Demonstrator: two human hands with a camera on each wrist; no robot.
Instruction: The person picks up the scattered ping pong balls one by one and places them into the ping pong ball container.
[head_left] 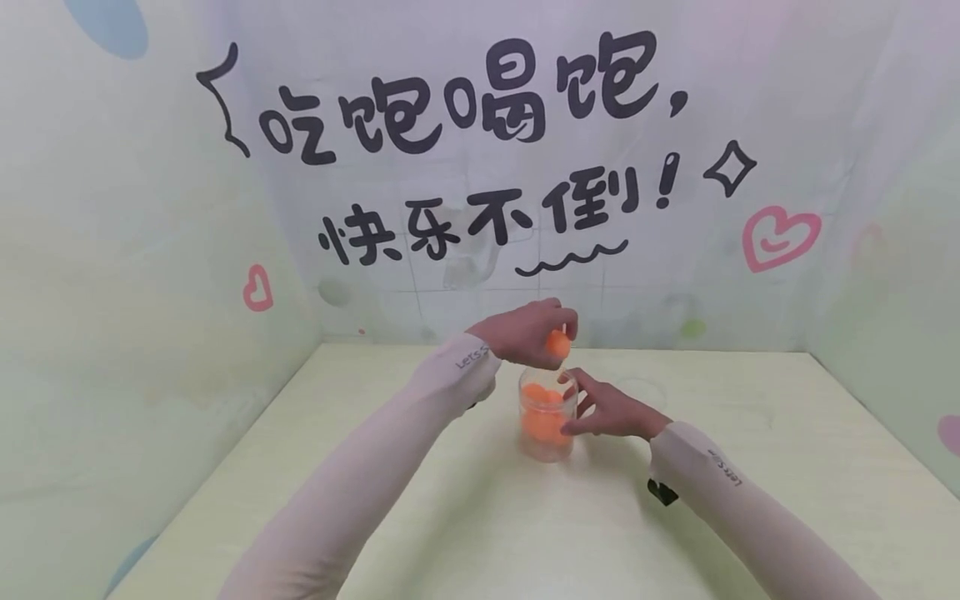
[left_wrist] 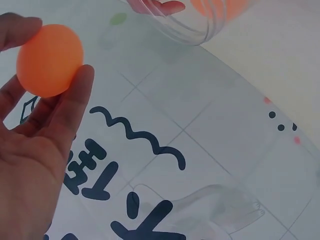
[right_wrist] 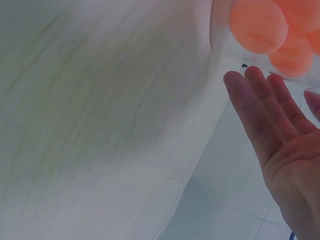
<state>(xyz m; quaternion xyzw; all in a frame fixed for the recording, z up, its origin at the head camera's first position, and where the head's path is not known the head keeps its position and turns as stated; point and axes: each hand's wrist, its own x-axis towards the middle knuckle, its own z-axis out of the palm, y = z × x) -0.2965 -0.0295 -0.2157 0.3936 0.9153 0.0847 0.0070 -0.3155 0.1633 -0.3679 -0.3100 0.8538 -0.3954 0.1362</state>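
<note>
My left hand (head_left: 531, 332) pinches an orange ball (head_left: 558, 343) between thumb and fingers, just above the mouth of a clear jar (head_left: 547, 452). In the left wrist view the ball (left_wrist: 50, 60) sits between the thumb and fingertips, with the jar's rim (left_wrist: 197, 37) at the top. Several orange balls (right_wrist: 257, 25) lie inside the upright jar. At the jar's right side is my right hand (head_left: 617, 410), its fingers extended along the wall. The right wrist view shows those fingers (right_wrist: 265, 105) fairly straight by the jar; firm contact is hard to tell.
A clear round disc (head_left: 643, 390), perhaps a lid, lies on the pale table (head_left: 420, 517) right of the jar, behind my right hand. A printed backdrop (head_left: 480, 183) with dark lettering stands at the table's far edge, and side panels (head_left: 135, 333) flank it.
</note>
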